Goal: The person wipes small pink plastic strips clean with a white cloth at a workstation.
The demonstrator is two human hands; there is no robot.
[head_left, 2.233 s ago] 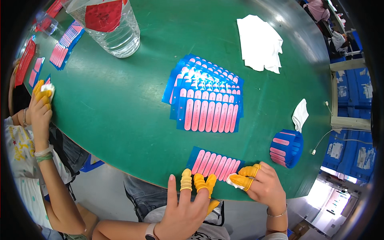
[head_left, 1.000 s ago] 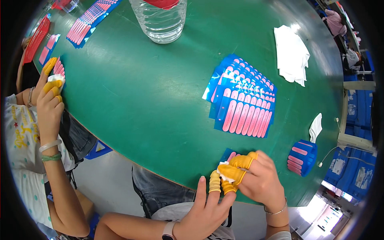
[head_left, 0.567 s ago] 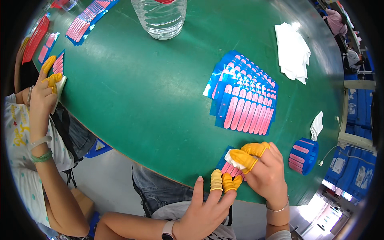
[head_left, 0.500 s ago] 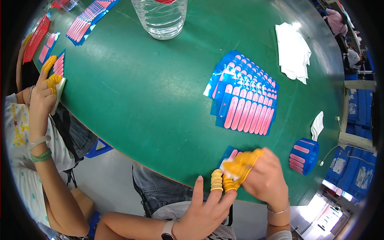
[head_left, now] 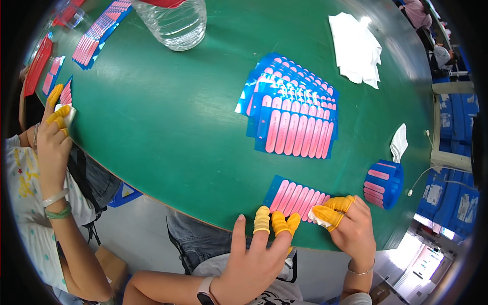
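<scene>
A blue sheet with a row of pink rounded strips (head_left: 295,197) lies flat at the table's near edge. My left hand (head_left: 256,259) is open, its fingers stretched out, and yellow finger cots on several of them touch the sheet's near edge. At the sheet's right end, my right hand (head_left: 354,231), also in yellow finger cots, pinches a small white cloth (head_left: 318,217) against the strips. Its fingers and the cloth hide that end of the sheet. Beyond lies a fanned stack of similar blue sheets with pink strips (head_left: 300,133).
On the right stand a curled blue sheet (head_left: 385,185) and a white cloth piece (head_left: 399,145). White cloths (head_left: 356,51) lie farther back. A clear plastic container (head_left: 178,25) sits at the far edge. At left, a co-worker's hand (head_left: 53,137) wipes another sheet beside a red basket (head_left: 39,63).
My right hand has moved right and slightly down with the cloth, baring the sheet's strips. My left hand has shifted slightly left. The whole view has shifted a little.
</scene>
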